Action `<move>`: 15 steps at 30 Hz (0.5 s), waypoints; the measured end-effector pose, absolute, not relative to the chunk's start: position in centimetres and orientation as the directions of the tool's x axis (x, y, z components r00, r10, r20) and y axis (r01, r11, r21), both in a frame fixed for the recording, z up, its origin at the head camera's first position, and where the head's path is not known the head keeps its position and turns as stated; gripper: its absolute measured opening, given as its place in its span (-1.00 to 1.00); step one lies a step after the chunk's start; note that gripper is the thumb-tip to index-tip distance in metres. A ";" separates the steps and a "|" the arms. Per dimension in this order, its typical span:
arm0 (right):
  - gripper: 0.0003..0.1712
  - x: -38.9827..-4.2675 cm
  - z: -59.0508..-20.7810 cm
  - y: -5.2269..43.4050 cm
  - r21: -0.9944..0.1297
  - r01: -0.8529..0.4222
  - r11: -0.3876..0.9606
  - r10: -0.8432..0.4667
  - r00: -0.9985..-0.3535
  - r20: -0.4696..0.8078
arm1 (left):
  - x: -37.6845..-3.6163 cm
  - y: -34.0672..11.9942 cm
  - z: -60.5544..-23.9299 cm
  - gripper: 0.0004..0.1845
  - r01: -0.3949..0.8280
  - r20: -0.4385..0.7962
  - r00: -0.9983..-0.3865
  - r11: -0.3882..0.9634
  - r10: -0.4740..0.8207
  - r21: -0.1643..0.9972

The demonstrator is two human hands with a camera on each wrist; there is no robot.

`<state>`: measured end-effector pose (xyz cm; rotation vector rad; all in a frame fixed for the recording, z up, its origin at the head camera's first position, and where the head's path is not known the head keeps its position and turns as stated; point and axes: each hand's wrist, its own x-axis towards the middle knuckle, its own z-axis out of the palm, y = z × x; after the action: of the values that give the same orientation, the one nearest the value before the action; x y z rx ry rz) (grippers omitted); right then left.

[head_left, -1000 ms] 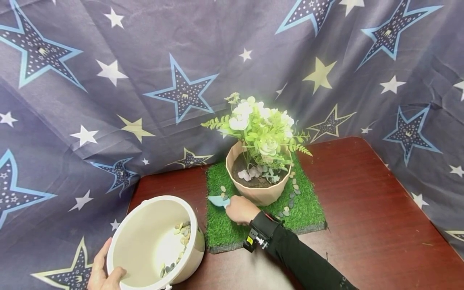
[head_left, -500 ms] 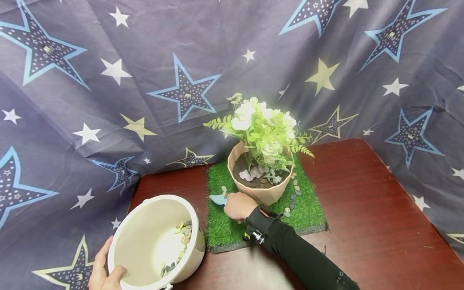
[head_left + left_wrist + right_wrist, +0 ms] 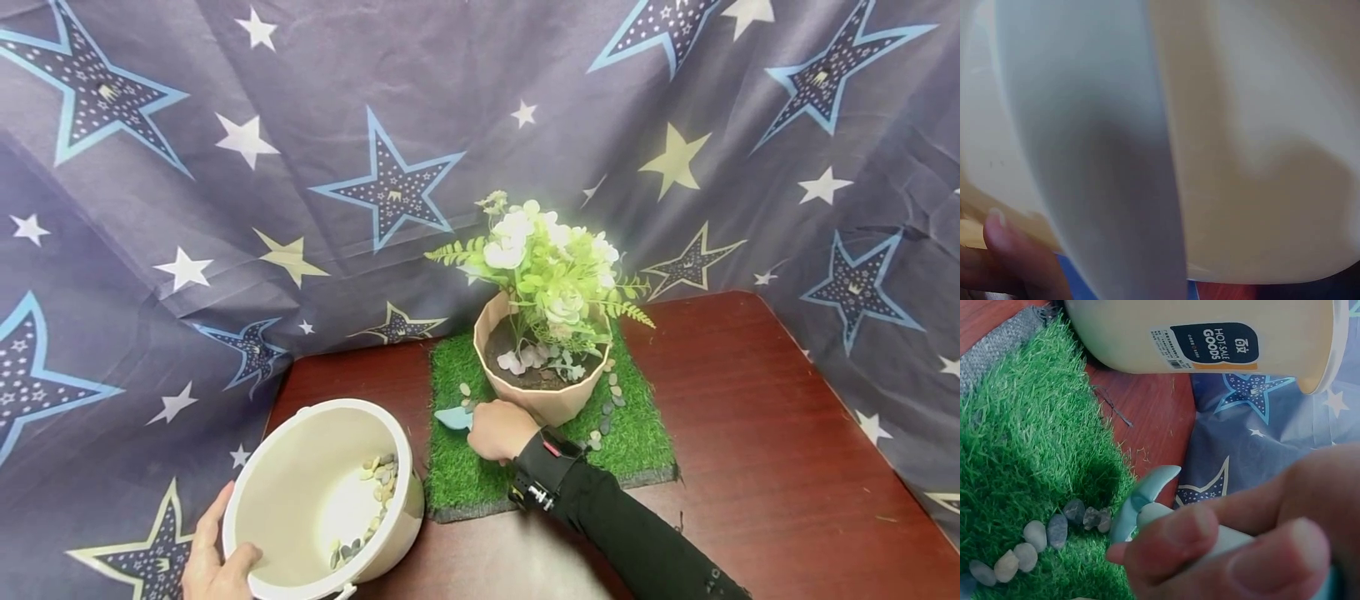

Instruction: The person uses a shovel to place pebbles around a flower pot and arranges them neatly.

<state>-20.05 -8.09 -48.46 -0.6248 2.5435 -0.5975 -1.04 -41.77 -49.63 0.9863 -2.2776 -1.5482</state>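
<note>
My left hand [image 3: 217,554] holds the rim of a cream bucket [image 3: 405,521], thumb over the inside and fingers along the outer wall. The bucket tilts so its mouth faces the head camera, with several pebbles [image 3: 384,479] inside. In the left wrist view, the bucket [image 3: 1272,156] fills most of the frame. My right hand [image 3: 501,431] grips a small light-blue trowel [image 3: 452,418], its blade low over the green turf mat [image 3: 472,487]. In the right wrist view, the trowel [image 3: 1147,490] is at the end of a row of pebbles [image 3: 1035,535].
A pink faceted flowerpot [image 3: 546,404] with white flowers [image 3: 510,242] stands on the mat, right behind my right hand. More pebbles [image 3: 617,392] curve around its right side. Starred fabric [image 3: 405,100] hangs behind the red-brown table [image 3: 750,433].
My right wrist has rolled slightly, turning the trowel's blade, while the hand stays in front of the pot. The head view has shifted a little. The left hand and bucket stay nearly still.
</note>
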 end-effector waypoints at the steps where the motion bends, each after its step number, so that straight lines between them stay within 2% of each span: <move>1: -0.65 -20.1 -48.5 -8.1 -0.508 -0.322 0.799 -0.521 -0.793 -0.317 | -1.0 -41.7 -49.6 0.03 -0.409 -0.185 -0.749 0.225 -0.636 0.884; 9: -0.61 -20.0 -49.2 -8.0 -0.504 -0.348 0.791 -0.532 -0.798 -0.283 | -0.9 -41.9 -49.8 0.04 -0.375 -0.210 -0.756 0.146 -0.620 0.916; 15: -0.64 -18.9 -49.3 -7.9 -0.471 -0.367 0.802 -0.512 -0.829 -0.226 | -0.9 -42.1 -49.8 0.03 -0.392 -0.198 -0.755 0.188 -0.625 0.901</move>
<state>-18.88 -7.92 -49.26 -0.6673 2.6469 -0.5911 -0.90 -42.05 -49.78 0.9803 -2.2467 -1.5986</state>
